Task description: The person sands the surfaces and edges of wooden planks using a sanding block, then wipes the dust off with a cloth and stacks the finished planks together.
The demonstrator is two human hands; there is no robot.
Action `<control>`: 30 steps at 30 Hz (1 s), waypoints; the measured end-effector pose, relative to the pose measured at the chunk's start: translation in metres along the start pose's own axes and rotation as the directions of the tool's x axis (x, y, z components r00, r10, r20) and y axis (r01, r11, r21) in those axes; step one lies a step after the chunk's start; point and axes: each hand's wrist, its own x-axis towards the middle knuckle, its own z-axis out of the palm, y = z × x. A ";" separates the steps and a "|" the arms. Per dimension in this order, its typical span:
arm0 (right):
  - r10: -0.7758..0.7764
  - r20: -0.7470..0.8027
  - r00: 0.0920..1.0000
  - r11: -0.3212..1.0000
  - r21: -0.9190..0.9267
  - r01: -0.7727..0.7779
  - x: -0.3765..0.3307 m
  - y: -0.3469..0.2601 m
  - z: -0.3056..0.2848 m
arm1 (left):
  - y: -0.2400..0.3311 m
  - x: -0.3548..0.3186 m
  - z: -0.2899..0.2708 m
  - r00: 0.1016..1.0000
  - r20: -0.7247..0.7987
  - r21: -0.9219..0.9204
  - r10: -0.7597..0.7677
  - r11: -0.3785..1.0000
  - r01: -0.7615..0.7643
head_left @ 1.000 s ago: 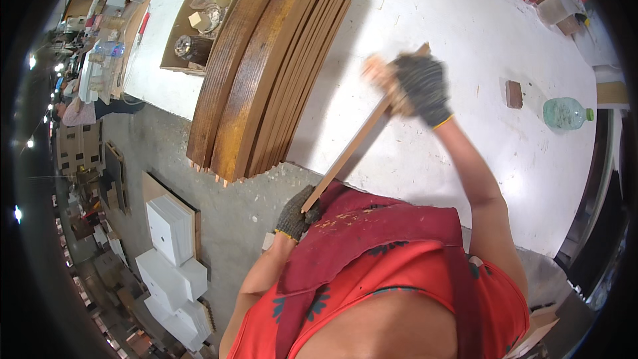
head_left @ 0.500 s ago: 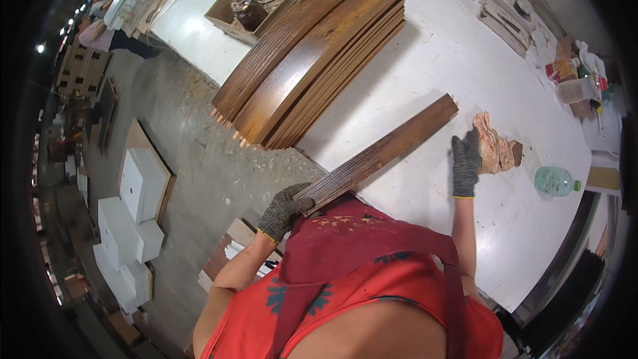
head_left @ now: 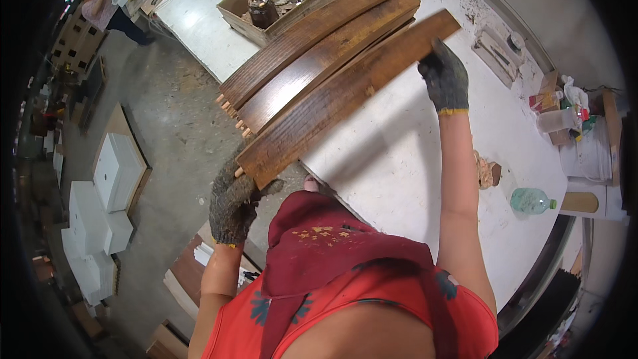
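Note:
Between my two gloved hands is a brown curved wooden slat (head_left: 352,96), raised over the table beside a stack of similar slats (head_left: 286,96). My left hand (head_left: 232,203), in a dark knit glove, grips its near end, where a light dowel peg sticks out. At the far end my right hand (head_left: 444,76) is closed on the slat's edge, thumb on top. The stacked slats have dowel pegs at their near ends and partly hide behind the held one. A crumpled, peach-coloured cloth (head_left: 488,171) lies on the table, partly covered by my right forearm.
The white table (head_left: 405,179) carries a box (head_left: 242,10) with a dark jar and pale blocks, a green-tinted bottle (head_left: 531,201) and a grey tray (head_left: 498,53). White panels (head_left: 93,219) stand on the floor at left. Another person (head_left: 109,13) is at far left.
My right hand has left its place by the cloth and taken the slat's far end. Both hands have moved the slat up and forward, close to the stack.

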 end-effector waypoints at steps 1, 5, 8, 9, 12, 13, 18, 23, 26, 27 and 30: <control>0.046 0.071 0.996 0.999 -0.032 -0.044 0.019 -0.003 0.007 | 0.001 0.006 -0.003 0.998 -0.024 0.118 0.065 0.991 -0.062; 0.078 -0.031 0.997 0.924 -0.374 -0.084 0.059 0.006 0.044 | 0.009 0.027 -0.005 0.987 -0.077 0.280 0.142 0.953 -0.115; 0.040 0.010 0.999 0.743 -0.669 -0.023 0.080 0.004 0.035 | 0.003 0.042 0.001 0.952 -0.192 0.215 0.238 0.957 -0.196; 0.035 0.030 0.999 0.615 -0.789 0.002 0.094 0.004 0.031 | 0.002 0.044 -0.003 0.949 -0.195 0.265 0.248 0.945 -0.193; -0.085 0.247 0.965 0.318 -0.912 0.261 0.130 0.014 0.007 | -0.014 0.057 -0.012 0.942 -0.216 0.299 0.257 0.936 -0.187; -0.047 0.423 0.905 -0.026 -0.906 0.422 0.129 0.012 0.012 | -0.022 0.059 -0.016 0.907 -0.236 0.372 0.348 0.895 -0.246; -0.192 0.525 0.829 -0.178 -0.849 0.497 0.140 0.009 -0.001 | -0.038 0.068 -0.029 0.772 -0.252 0.670 0.583 0.681 -0.296; -0.489 0.355 0.796 0.106 -0.882 0.459 0.140 -0.002 0.017 | -0.050 0.084 -0.039 0.757 -0.270 0.399 0.595 0.785 -0.474; -0.431 0.368 0.824 0.249 -0.829 0.500 0.182 -0.009 0.018 | -0.028 0.100 -0.016 0.780 -0.249 0.266 0.574 0.815 -0.514; -0.429 0.380 0.820 0.314 -0.788 0.530 0.196 -0.010 0.017 | -0.023 0.105 -0.011 0.786 -0.250 0.244 0.565 0.823 -0.513; 0.008 0.220 0.975 0.711 -0.687 0.149 0.231 -0.023 0.033 | -0.040 0.122 -0.024 0.721 -0.198 0.524 0.664 0.694 -0.495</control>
